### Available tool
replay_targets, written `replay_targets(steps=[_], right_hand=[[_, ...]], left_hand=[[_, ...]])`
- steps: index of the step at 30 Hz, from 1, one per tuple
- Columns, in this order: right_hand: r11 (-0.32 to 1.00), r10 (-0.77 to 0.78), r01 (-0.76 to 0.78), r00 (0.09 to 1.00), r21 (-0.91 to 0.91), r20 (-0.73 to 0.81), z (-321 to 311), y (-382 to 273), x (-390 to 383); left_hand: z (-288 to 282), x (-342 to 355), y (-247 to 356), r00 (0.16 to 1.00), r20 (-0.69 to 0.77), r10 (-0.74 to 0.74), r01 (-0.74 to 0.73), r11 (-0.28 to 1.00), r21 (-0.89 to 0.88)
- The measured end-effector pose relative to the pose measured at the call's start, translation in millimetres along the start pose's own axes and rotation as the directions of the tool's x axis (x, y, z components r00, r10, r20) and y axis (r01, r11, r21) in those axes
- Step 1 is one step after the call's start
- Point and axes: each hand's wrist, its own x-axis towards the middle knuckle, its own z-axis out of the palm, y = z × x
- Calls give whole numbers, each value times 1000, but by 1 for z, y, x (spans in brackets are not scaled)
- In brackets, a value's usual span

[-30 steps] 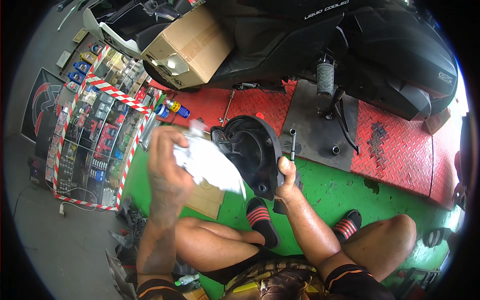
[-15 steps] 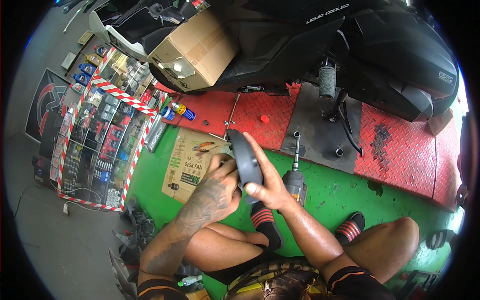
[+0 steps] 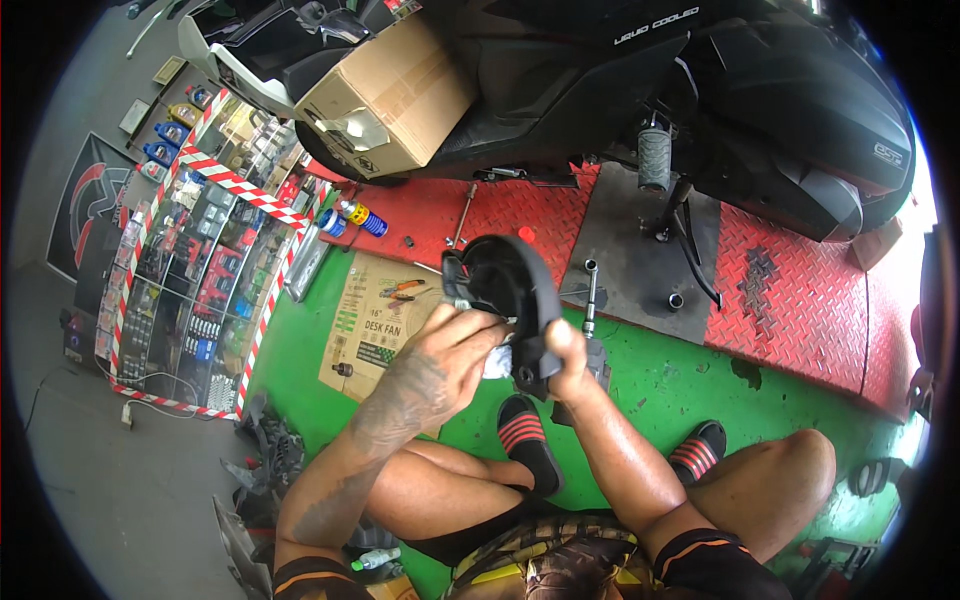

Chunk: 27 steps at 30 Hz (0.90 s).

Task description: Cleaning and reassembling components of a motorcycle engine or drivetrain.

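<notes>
Right hand [image 3: 566,365] grips black cover [image 3: 520,285] at right; left hand [image 3: 440,362] holds white cloth [image 3: 498,363] at the cover's left; motorcycle [image 3: 780,115] far.

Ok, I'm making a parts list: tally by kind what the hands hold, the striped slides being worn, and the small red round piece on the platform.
Black moulded part, in the right hand: 1
White cloth, in the left hand: 1
Red-striped slides: 2
Small red round piece: 1
Total: 5
</notes>
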Motion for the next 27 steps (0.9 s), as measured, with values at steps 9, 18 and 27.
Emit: replay_targets(steps=[9, 18, 27], right_hand=[[678, 252, -21, 946, 735, -205, -1, -4, 14], [733, 179, -6, 966, 681, -184, 1, 12, -2], [794, 7, 143, 970, 591, -244, -21, 12, -3]], left_hand=[[31, 25, 60, 958, -279, -58, 39, 997, -72], [21, 23, 51, 856, -454, -246, 79, 932, -355], [37, 26, 85, 901, -210, -379, 283, 882, -376]])
